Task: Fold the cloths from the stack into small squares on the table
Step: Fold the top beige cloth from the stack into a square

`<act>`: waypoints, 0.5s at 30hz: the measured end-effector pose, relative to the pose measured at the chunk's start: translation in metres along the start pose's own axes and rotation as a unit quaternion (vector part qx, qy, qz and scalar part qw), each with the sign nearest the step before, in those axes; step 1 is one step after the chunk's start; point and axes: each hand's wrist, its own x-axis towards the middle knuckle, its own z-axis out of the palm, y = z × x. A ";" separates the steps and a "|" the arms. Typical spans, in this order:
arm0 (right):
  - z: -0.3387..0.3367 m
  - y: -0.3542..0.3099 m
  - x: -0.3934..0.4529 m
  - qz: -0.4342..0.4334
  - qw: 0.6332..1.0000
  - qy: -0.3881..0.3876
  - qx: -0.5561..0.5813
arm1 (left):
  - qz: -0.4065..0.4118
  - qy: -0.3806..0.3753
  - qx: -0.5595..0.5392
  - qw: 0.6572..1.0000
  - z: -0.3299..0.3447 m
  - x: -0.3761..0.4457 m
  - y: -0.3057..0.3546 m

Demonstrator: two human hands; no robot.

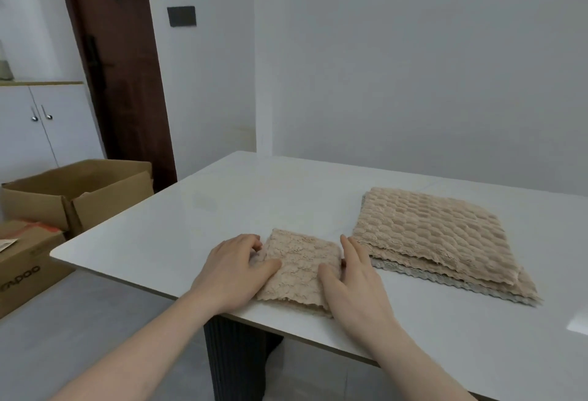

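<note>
1. Nearest the camera, two bare forearms reach in from the bottom edge to a folded cloth (299,268) lying at the front edge of the white counter (178,222).
2. The left hand (234,270) sits at the cloth's left side, fingers curled at its edge and the thumb laid across the top. Whether the fingers pinch the layers or only press against them is hard to tell.
3. The right hand (356,279) lies at the cloth's right side, fingers straight and together along that edge, thumb resting on top. It looks like a flat hand bracing the fabric, not a grasp.
4. Judging from this, the hands bracket the cloth from both sides to square its edges and flatten the fold, so the layers stay aligned.
5. The folded cloth is beige, with a bumpy, lacy texture and wavy edges. It is already a small, roughly square pad; layers show at its near edge, which slightly overhangs the counter edge.
6. Just beyond the right hand, close to but apart from the folded piece, sits the stack of cloths (436,238), unfolded and much larger. Beige ones lie on top, and a grey wavy edge peeks out underneath. Several appear left to fold.
7. Farther off to the left, on the floor, stand open cardboard boxes (76,193), with a dark door (117,66) and a white cupboard (44,127) behind.
</note>
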 end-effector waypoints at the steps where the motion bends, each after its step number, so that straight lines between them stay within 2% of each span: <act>1: 0.001 0.001 0.000 -0.004 1.000 0.001 0.004 | 0.008 -0.001 -0.003 1.000 0.000 0.000 -0.001; 7: 0.002 0.010 0.001 0.005 0.999 -0.013 0.035 | 0.043 -0.011 -0.035 0.998 -0.001 0.002 -0.004; 11: -0.007 0.000 0.000 0.050 0.997 -0.027 0.060 | 0.010 -0.018 -0.092 0.996 -0.009 0.001 0.001; 13: -0.013 -0.008 0.000 0.092 0.991 -0.037 0.087 | -0.018 -0.051 -0.102 0.993 -0.016 0.003 0.006; 15: -0.022 -0.022 0.004 0.149 0.979 -0.055 0.125 | -0.056 -0.130 -0.115 0.983 -0.027 0.006 0.017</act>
